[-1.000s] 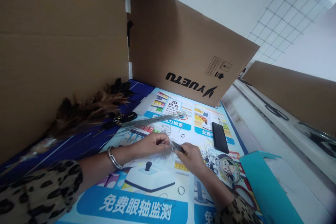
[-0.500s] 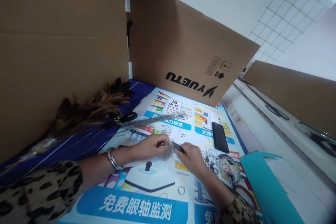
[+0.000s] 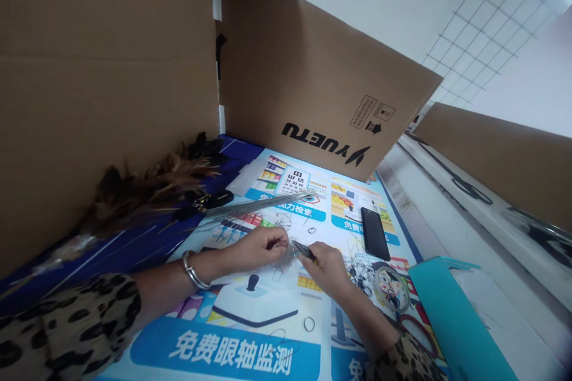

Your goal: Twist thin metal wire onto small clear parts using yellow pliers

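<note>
My left hand (image 3: 261, 246) is pinched on a thin wire loop (image 3: 284, 259) just above the printed poster (image 3: 250, 345) that covers the table. My right hand (image 3: 328, 265) grips small dark pliers (image 3: 302, 250), whose tip points left and meets the wire between the two hands. A silver bangle (image 3: 193, 269) sits on my left wrist. A bundle of straight thin wires (image 3: 259, 205) lies on the poster beyond my hands.
A black phone (image 3: 374, 233) lies to the right of my hands. A feather duster (image 3: 147, 187) rests at the left against a cardboard wall (image 3: 102, 83). Another cardboard sheet (image 3: 322, 83) stands behind. A teal folder (image 3: 451, 315) lies at the lower right. Small black rings (image 3: 308, 324) dot the poster.
My hands stay in nearly the same place. The wire loop between them has turned and now hangs a little lower.
</note>
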The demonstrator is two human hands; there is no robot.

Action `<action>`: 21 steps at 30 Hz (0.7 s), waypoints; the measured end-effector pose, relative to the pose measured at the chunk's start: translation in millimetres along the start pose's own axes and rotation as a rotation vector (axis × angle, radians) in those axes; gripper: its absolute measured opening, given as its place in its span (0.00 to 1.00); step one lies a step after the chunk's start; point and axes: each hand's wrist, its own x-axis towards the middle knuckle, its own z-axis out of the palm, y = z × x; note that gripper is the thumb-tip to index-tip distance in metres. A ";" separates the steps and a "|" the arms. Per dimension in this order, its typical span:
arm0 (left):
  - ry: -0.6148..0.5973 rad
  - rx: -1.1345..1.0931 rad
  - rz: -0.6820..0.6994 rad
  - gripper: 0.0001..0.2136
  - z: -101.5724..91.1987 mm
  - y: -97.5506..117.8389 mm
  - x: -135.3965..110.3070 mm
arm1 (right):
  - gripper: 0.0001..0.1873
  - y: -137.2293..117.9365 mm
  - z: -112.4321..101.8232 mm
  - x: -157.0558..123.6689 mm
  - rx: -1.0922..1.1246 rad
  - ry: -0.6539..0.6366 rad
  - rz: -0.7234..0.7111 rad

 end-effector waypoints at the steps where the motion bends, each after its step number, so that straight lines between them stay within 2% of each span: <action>1: -0.003 0.003 0.000 0.03 0.1 -0.8 0.1 | 0.15 0.0 0.0 0.0 0.000 0.000 -0.001; 8: -0.030 0.004 0.000 0.04 2.3 -3.4 0.3 | 0.15 0.9 2.2 0.3 -0.007 0.007 0.013; 15: -0.066 0.008 0.021 0.05 -0.6 3.6 0.1 | 0.15 1.4 2.3 0.2 -0.012 0.010 0.009; 21: -0.032 0.033 0.043 0.04 0.0 4.4 0.0 | 0.15 1.4 4.6 0.0 -0.031 0.015 0.009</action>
